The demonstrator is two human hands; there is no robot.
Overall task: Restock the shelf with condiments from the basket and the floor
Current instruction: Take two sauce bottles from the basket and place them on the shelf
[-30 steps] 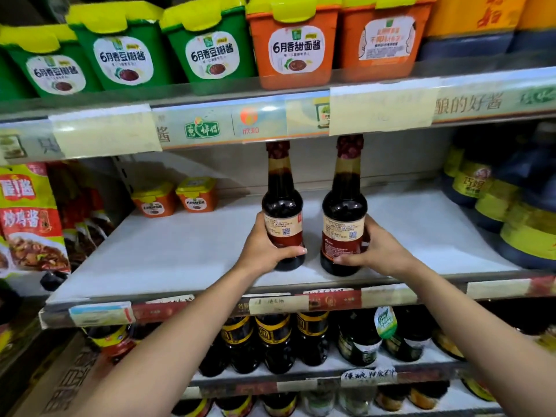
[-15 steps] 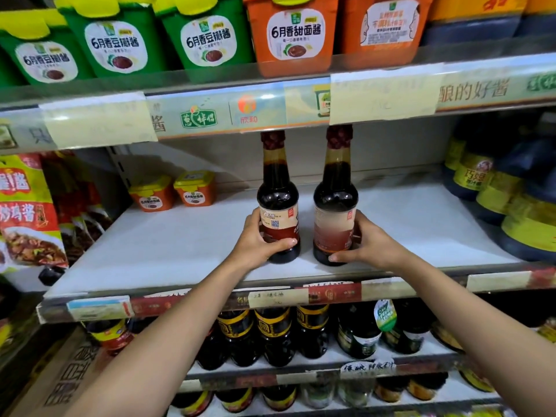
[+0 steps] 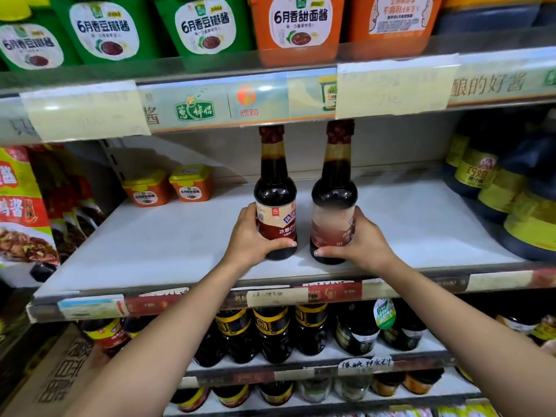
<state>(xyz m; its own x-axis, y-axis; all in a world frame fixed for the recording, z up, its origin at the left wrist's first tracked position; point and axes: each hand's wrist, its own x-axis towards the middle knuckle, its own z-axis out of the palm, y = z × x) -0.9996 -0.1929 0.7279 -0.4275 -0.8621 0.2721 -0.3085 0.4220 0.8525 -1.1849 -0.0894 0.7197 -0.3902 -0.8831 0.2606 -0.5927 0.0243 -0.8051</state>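
Head view: the left hand [image 3: 252,236] grips the lower body of the left soy sauce bottle [image 3: 275,188], thumb curled across the front near its base. The right hand [image 3: 361,242] grips the right soy sauce bottle [image 3: 334,188] the same way, thumb low on the front. Both bottles stand upright, just beside each other with a narrow gap between, near the front edge of the white middle shelf [image 3: 150,245].

A second ago white labels with square codes faced the camera. Now the left bottle shows a red-brown label with white characters. The right bottle's label is blurred, but reddish. The bottles have turned and otherwise sit in about the same spot, and both hands keep their hold.

Farther back on the left of the same shelf sit two small orange tubs [image 3: 146,191] with yellow lids, touching. Large dark jugs [image 3: 511,200] with yellow labels crowd the right end, and red and green sauce pouches [image 3: 21,206] hang at the left. The shelf above carries green tubs [image 3: 105,28] and orange tubs [image 3: 298,25] behind a printed edge strip [image 3: 210,106]. Below, rows of dark bottles [image 3: 270,332] fill the lower shelves, and a cardboard box [image 3: 60,371] sits at the bottom left.
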